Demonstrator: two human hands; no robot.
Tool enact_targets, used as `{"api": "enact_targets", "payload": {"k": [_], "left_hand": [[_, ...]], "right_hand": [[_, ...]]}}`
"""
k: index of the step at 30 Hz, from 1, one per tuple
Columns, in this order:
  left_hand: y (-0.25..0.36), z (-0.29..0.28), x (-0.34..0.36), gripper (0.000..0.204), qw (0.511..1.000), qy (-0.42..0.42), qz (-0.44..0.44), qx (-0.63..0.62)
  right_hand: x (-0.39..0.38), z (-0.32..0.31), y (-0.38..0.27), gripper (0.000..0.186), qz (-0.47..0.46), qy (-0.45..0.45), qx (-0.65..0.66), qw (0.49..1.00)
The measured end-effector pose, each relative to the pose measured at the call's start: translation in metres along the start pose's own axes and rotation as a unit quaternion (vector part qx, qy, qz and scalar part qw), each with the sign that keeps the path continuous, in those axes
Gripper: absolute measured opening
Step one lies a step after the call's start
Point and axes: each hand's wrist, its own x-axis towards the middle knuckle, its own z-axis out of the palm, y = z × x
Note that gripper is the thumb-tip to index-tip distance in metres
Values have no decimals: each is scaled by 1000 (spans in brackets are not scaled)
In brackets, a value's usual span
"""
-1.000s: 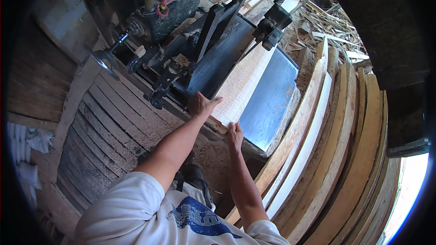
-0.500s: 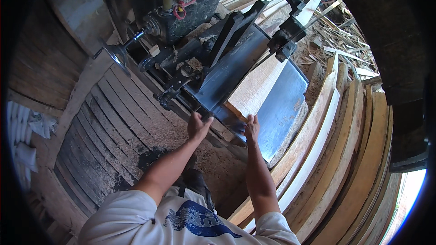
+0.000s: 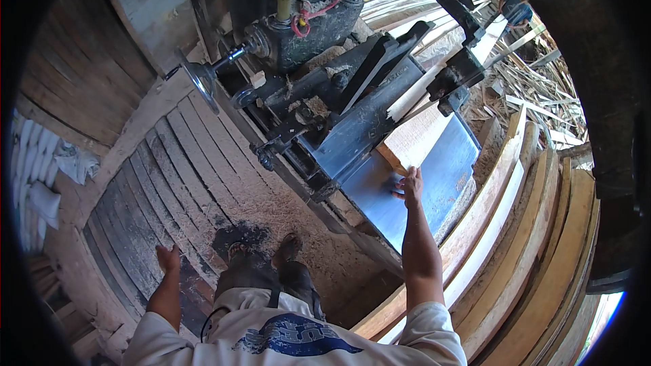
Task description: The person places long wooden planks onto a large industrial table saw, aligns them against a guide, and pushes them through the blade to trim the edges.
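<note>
A pale sawn board (image 3: 416,139) lies on the blue-grey metal table (image 3: 369,179) of a bandsaw, its far end running beneath the black guide block (image 3: 456,80). At the board's near end is my right hand (image 3: 409,188), fingers apart and fingertips against the end corner. To the board's left, a thin pale strip (image 3: 408,103) lies beside the dark fence (image 3: 380,61). My left hand (image 3: 169,258) is off the machine, out to the left above the plank floor, with nothing seen in it and its fingers partly apart.
Long curved timbers (image 3: 522,230) are stacked along the right. Offcuts (image 3: 549,95) pile up at the far right. A handwheel (image 3: 198,85) juts from the machine's left side. Sawdust covers the slatted floor (image 3: 196,169), and white sacks (image 3: 37,169) stand at far left.
My left hand has left the table's near edge and swung out left. The board has slid farther toward the guide block, my right hand following at its end. The view has shifted.
</note>
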Motion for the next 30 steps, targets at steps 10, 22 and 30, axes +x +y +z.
{"api": "enact_targets", "payload": {"k": [10,22,30], "left_hand": [[-60,-14,-28,50,999,21,36,-14],[53,-4,41,52,936,-155,279,-146],[70,-27,14,44,811,-399,413,-107]], "right_hand": [[12,-33,16,54,1,-32,57,998],[-293,-3,237,55,57,184,263,945],[-380,79,271,69,-63,224,108,967]]}}
